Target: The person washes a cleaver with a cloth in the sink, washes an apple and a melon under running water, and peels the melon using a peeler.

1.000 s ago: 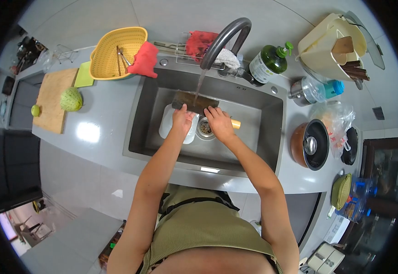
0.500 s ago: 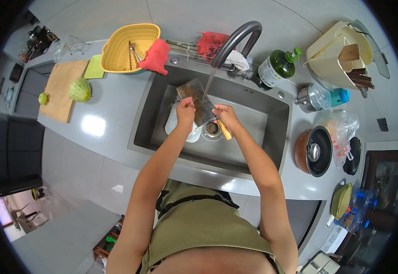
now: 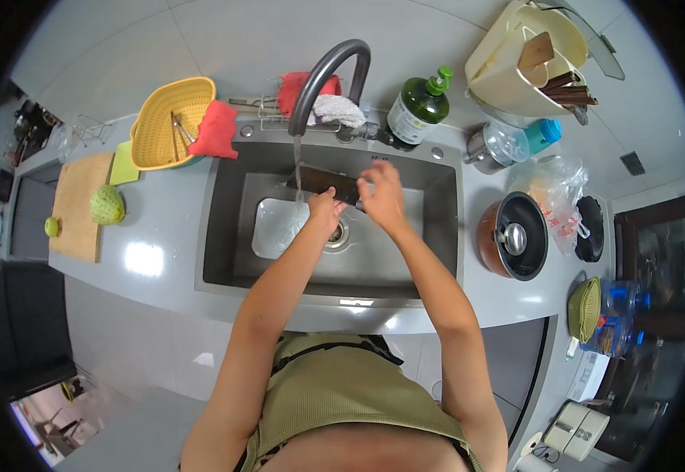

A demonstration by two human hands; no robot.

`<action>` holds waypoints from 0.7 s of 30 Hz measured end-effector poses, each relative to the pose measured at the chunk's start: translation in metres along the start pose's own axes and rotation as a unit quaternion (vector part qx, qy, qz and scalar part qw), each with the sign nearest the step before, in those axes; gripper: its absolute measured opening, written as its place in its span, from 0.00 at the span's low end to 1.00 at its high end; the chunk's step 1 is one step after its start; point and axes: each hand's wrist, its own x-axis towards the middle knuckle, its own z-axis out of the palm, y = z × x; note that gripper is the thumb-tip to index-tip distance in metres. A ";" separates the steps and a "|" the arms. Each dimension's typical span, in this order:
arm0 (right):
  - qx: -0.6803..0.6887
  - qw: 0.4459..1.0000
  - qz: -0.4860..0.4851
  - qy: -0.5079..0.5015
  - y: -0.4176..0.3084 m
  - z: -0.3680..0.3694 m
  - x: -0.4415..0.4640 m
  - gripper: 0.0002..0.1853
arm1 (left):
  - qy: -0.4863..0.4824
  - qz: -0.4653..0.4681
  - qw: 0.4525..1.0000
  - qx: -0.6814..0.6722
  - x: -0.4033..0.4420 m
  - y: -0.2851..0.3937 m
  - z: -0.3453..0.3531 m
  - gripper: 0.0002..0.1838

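Note:
A cleaver (image 3: 323,182) with a dark, wet blade is held tilted over the sink (image 3: 390,271). My left hand (image 3: 324,208) grips the blade's lower edge. My right hand (image 3: 383,193) is at the blade's right end, its raised fingers smeared by motion; whether it grips there is unclear. The wooden handle is hidden. Water pours from the grey faucet (image 3: 329,79) past the blade's left part. Below it in the sink lies a whitish translucent tray (image 3: 272,232), close to the drain (image 3: 335,236).
Left on the counter are a cutting board (image 3: 79,212), a green knobbly fruit (image 3: 106,204) and a yellow basket (image 3: 154,118) with a red cloth (image 3: 217,130). A green pump bottle (image 3: 417,114) stands behind the sink. To the right are a pot (image 3: 488,236) and a plastic bag (image 3: 555,193).
The cleaver has turned to lie more crosswise, and its wooden handle no longer shows. My right hand has left its handle-side hold and lifted, fingers raised. The view has shifted.

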 end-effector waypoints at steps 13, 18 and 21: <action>0.047 0.996 0.073 0.034 0.001 0.002 0.025 0.09 | -0.032 0.049 0.998 -0.013 -0.011 0.011 -0.004 0.13; -0.104 0.995 0.008 -0.004 -0.021 -0.001 0.002 0.14 | -0.008 0.060 0.998 -0.003 -0.016 0.015 -0.016 0.14; -0.148 0.972 -0.029 -0.180 -0.046 0.006 -0.029 0.18 | 0.038 0.072 0.996 0.025 -0.027 0.020 -0.023 0.13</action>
